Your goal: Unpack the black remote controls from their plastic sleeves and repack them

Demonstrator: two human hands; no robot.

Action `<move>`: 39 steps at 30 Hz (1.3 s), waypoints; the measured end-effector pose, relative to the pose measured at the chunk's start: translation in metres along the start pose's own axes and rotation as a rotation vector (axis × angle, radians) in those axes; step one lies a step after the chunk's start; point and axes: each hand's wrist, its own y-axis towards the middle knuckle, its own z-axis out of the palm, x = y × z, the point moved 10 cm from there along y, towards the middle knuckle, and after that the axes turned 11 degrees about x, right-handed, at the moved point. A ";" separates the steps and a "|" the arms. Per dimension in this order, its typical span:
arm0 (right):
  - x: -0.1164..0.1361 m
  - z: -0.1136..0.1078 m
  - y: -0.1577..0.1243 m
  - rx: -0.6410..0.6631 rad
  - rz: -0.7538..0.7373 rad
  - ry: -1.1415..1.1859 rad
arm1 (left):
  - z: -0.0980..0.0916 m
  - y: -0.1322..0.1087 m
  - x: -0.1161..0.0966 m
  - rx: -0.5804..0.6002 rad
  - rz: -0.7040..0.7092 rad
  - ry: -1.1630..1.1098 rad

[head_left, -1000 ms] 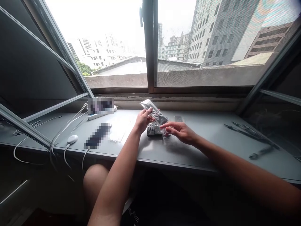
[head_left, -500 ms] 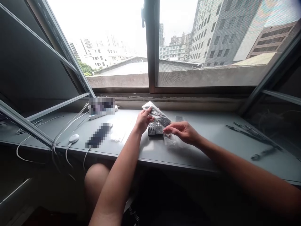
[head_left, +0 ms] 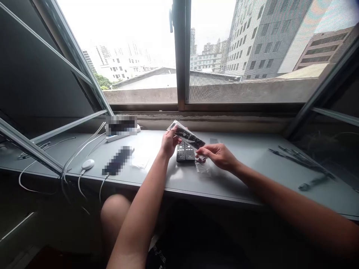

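My left hand (head_left: 169, 144) is closed in a firm grip around the upper end of a clear plastic packet (head_left: 186, 135), and my right hand (head_left: 220, 157) holds its lower end in a narrow pinch between thumb and fingertips (head_left: 202, 150). A long dark object sits sealed inside (the glare on the plastic hides what it is). The packet is up in the air above a black remote control (head_left: 185, 152), not touching it, and I place everything else from that remote. It lies on the grey bench (head_left: 252, 186), with the bench's front edge a little way toward me and the back edge, at the window sill, farther off. Just right of it lies a crumpled piece of clear plastic (head_left: 202, 167), and behind that a small dark strip (head_left: 213, 141). Left of the remote are a white sheet of paper (head_left: 140, 161), then a pixelated dark object (head_left: 117, 160) and a white corded puck (head_left: 88, 164). Well right of it lie dark cables (head_left: 301, 164), leaving a wide stretch of open bench for my right arm to move across
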 end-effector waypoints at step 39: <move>0.046 0.004 -0.019 -0.089 -0.228 -0.424 | -0.002 -0.001 0.022 -0.028 -0.159 0.201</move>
